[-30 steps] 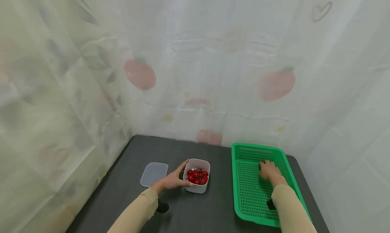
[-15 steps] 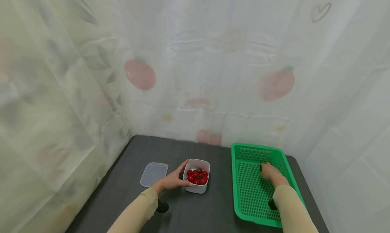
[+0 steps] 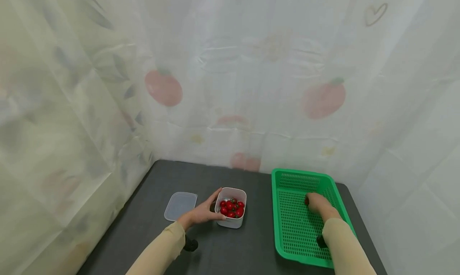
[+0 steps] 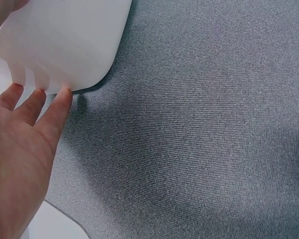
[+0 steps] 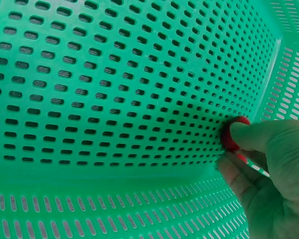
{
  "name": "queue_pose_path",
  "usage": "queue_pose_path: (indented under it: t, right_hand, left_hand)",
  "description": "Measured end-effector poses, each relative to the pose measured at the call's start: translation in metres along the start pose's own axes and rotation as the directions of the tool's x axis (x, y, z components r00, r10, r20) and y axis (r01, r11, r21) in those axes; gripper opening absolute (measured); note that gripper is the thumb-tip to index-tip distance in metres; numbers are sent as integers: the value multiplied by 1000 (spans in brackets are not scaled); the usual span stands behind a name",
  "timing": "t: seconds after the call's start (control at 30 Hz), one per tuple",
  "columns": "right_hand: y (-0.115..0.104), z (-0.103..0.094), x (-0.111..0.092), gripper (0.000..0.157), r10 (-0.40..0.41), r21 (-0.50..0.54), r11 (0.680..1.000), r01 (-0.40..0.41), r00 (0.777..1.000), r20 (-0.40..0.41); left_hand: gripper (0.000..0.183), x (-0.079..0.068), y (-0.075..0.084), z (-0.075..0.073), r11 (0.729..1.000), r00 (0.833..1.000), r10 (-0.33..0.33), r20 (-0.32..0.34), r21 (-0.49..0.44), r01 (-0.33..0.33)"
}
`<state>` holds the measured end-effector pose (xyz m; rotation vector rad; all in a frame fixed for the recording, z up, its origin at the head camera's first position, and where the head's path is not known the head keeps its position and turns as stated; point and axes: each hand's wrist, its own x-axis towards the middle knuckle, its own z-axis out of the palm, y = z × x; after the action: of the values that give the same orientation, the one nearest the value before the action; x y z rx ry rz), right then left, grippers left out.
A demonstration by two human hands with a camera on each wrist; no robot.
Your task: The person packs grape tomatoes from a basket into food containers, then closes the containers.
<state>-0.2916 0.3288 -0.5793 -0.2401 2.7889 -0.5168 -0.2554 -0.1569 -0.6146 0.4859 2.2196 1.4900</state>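
Note:
In the head view my left hand holds a square white plastic container that stands on the dark table, thumb on the near side and fingers on the far side. Several red cherry tomatoes with green stems lie inside it. The left wrist view has three fingertips against the container's wall. Over at the right, my right hand reaches down into a green perforated plastic basket. Between thumb and fingers it pinches a cherry tomato, close to the basket's floor.
A translucent square lid lies flat on the table, left of the container. Printed curtains hang behind the table and along both sides. A black wrist mount sits under the left wrist.
The right hand's fingers have drawn in and the hand has shifted slightly inside the basket; a red tomato now shows at its fingertips. The left hand and the container stay put.

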Motion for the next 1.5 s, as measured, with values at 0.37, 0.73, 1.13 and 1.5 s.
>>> queue_pose_path:
  t: [0.37, 0.73, 1.13, 1.5]
  right_hand:
    - [-12, 4, -8, 21, -89, -12, 996, 89, 996, 15]
    - [-22, 6, -12, 20, -124, -73, 989, 127, 991, 49]
    - [-17, 6, -14, 20, -102, -53, 993, 105, 993, 55]
    - [-17, 0, -17, 17, -150, -30, 988, 150, 989, -4]
  left_hand:
    - [107, 0, 0, -1, 1000, 1000, -12, -6, -22, 12]
    - [109, 0, -1, 0, 1000, 1000, -4, 5, -26, 4]
    - [106, 0, 2, 0, 1000, 1000, 1, -2, -17, -1]
    - [107, -1, 0, 1, 1000, 1000, 18, 0, -24, -18]
